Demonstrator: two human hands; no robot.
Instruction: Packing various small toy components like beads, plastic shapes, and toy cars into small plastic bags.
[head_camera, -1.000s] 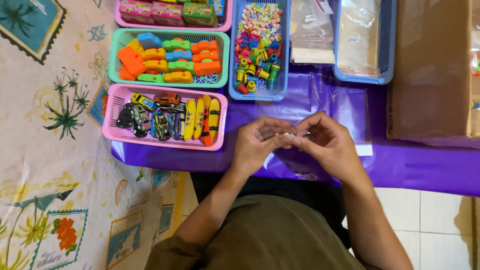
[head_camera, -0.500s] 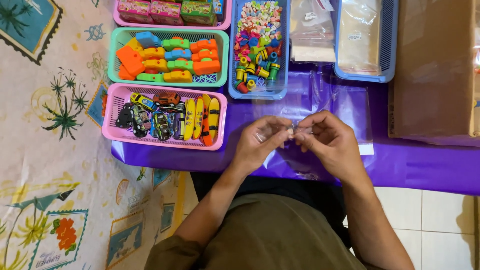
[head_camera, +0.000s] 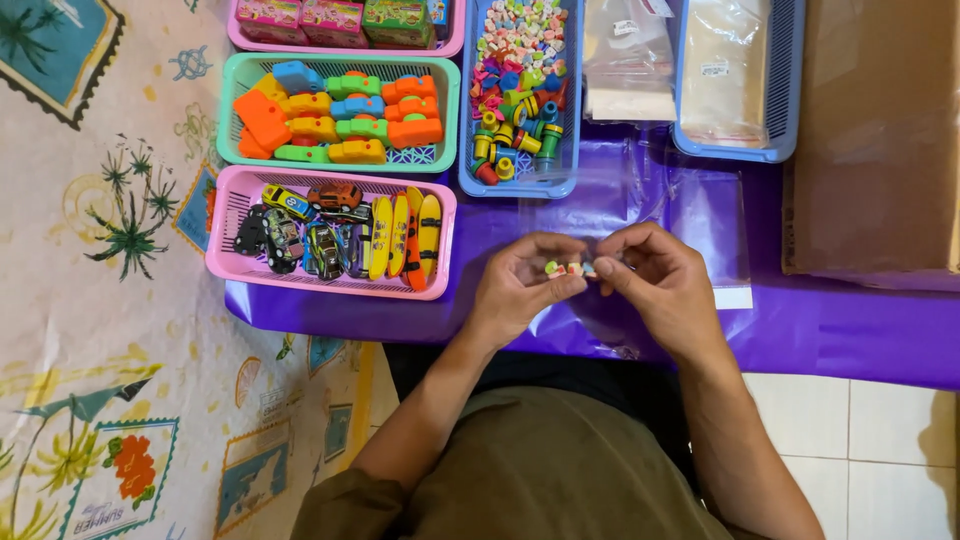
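Observation:
My left hand (head_camera: 520, 280) and my right hand (head_camera: 655, 275) meet over the purple tabletop (head_camera: 830, 330), fingertips together. Between them they pinch a few tiny coloured pieces (head_camera: 568, 268), green, white and pink. A clear plastic bag (head_camera: 700, 225) lies flat on the purple cover just behind and under my hands. The blue basket (head_camera: 470, 185) of small mixed-colour pieces stands right behind my left hand.
A pink basket (head_camera: 250, 265) holds toy cars and little skateboards at the left. Behind it a green basket (head_camera: 450, 110) holds bright plastic toys. A blue tray (head_camera: 780, 150) carries clear bags. A cardboard box (head_camera: 880, 140) stands at the right. A patterned mat (head_camera: 110, 330) covers the floor on the left.
Both hands stay in the same place, fingers working slightly on the small pieces. The view has shifted a little.

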